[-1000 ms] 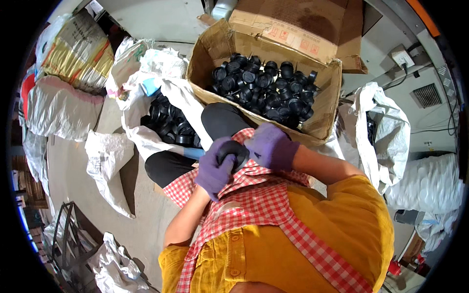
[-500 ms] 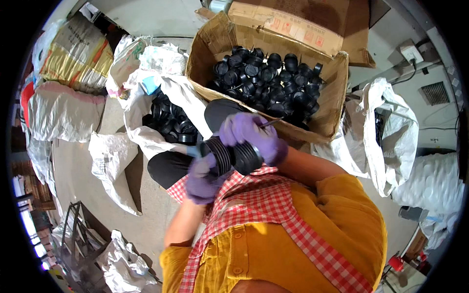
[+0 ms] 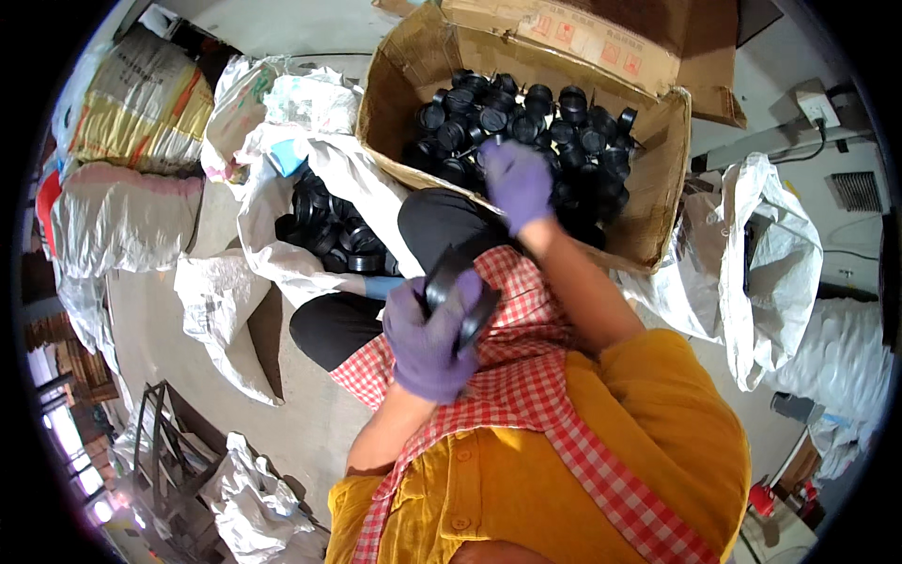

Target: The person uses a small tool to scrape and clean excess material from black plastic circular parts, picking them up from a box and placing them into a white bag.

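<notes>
My left hand (image 3: 427,343), in a purple knitted glove, grips a black ribbed round plastic part (image 3: 481,315) above my lap. The part is smeared by motion, so its exact kind does not show. Over the near edge of a cardboard box (image 3: 653,202) is my right hand (image 3: 520,186), also gloved in purple. Its fingers blur against a heap of black round plastic parts (image 3: 567,132), some with thin stems, and I cannot make out whether it holds one.
Left of the box, an open white woven sack (image 3: 258,221) contains similar black parts (image 3: 329,226). Another white sack (image 3: 775,273) stands on the right. Stacked full sacks (image 3: 127,216) line the far left, and a dark metal frame (image 3: 155,442) stands at lower left.
My right hand has left the black part and moved forward and right to the box. My left hand still holds the part, now slightly farther right. The view has shifted slightly.
</notes>
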`<action>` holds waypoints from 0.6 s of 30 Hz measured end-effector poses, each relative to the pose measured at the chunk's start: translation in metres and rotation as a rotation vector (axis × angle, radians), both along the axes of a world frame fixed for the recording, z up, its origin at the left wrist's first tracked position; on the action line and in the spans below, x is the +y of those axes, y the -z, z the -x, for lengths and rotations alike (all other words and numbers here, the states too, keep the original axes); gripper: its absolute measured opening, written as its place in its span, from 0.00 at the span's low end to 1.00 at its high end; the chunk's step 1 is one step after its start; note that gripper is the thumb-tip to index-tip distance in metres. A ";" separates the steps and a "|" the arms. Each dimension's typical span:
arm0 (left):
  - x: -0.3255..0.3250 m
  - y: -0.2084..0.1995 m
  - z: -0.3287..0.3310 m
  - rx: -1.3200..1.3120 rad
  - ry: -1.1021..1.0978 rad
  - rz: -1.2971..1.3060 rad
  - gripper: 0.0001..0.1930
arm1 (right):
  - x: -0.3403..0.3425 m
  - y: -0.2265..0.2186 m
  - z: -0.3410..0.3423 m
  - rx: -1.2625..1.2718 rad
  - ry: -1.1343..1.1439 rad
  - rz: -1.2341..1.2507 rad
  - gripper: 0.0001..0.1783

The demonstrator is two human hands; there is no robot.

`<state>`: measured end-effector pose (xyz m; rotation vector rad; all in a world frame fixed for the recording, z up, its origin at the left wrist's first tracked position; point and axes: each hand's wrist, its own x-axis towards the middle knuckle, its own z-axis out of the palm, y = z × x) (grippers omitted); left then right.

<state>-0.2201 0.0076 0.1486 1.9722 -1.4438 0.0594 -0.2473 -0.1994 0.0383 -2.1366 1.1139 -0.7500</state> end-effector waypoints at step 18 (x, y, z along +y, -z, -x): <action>0.034 0.148 -0.212 0.355 -0.561 -0.212 0.28 | -0.091 0.242 -0.060 0.868 -0.352 -0.142 0.23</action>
